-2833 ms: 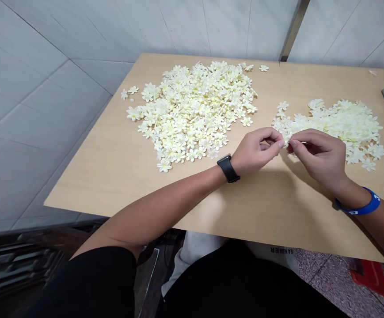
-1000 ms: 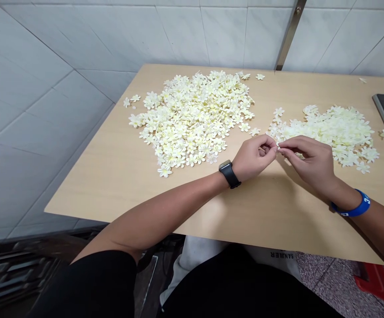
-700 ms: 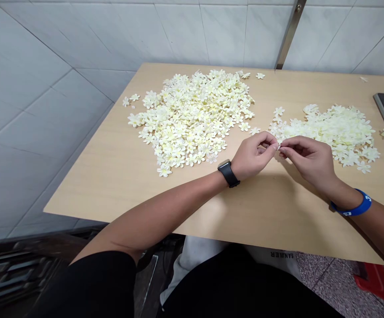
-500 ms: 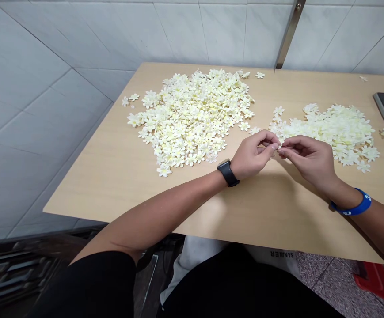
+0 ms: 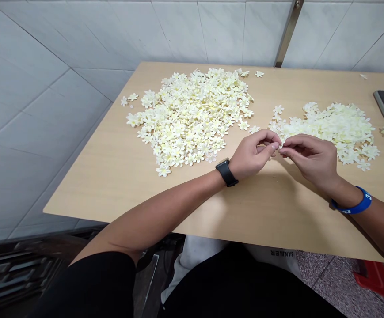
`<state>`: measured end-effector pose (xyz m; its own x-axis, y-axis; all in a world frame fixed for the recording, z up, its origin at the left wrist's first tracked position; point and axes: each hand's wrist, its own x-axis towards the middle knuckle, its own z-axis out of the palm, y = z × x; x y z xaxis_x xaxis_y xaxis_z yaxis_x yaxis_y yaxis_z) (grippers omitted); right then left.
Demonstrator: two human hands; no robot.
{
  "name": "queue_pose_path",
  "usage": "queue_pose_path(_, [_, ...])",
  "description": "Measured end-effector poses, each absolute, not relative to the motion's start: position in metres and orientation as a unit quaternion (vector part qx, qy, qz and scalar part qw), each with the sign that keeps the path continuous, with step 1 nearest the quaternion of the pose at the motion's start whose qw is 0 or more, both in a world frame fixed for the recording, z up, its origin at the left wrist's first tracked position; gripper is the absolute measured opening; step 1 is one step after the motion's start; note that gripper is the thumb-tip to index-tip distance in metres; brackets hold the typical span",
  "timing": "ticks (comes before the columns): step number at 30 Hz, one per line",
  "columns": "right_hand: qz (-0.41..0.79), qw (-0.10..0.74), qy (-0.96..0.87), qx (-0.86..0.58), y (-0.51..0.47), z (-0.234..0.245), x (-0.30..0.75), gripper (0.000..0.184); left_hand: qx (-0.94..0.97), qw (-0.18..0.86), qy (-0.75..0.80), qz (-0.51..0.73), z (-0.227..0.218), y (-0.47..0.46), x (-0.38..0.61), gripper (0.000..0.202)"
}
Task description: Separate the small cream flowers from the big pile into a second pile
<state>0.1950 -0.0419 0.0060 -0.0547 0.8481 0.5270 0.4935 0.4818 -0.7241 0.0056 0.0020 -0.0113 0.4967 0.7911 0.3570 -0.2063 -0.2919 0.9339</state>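
A small artificial blossom (image 5: 280, 146) is pinched between the fingertips of the left hand (image 5: 253, 155) and right hand (image 5: 311, 158), brought together above the pale wood counter (image 5: 138, 176), with a large loose heap of blossoms (image 5: 192, 115) at upper left and a flatter mass of blossoms (image 5: 327, 129) at right.

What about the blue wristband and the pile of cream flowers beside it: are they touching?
Apart. The head view shows the blue wristband on the right wrist, with bare tabletop between it and the nearest flowers of the pile of cream flowers.
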Motion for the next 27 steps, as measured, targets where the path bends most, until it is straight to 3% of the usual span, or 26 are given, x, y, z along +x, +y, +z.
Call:
queue_pose_path(18, [0.179, 0.494, -0.709, -0.471, -0.0411, 0.0060, 0.1969, 0.012, 0.650, 0.570, 0.229, 0.447, -0.0096, 0.0010, 0.0071, 0.026])
queue_pose_path(27, [0.222, 0.489, -0.677, -0.503, -0.0415, 0.0099, 0.1900, 0.008, 0.633, 0.533, 0.317, 0.464, -0.0091, 0.0014, 0.0104, 0.009])
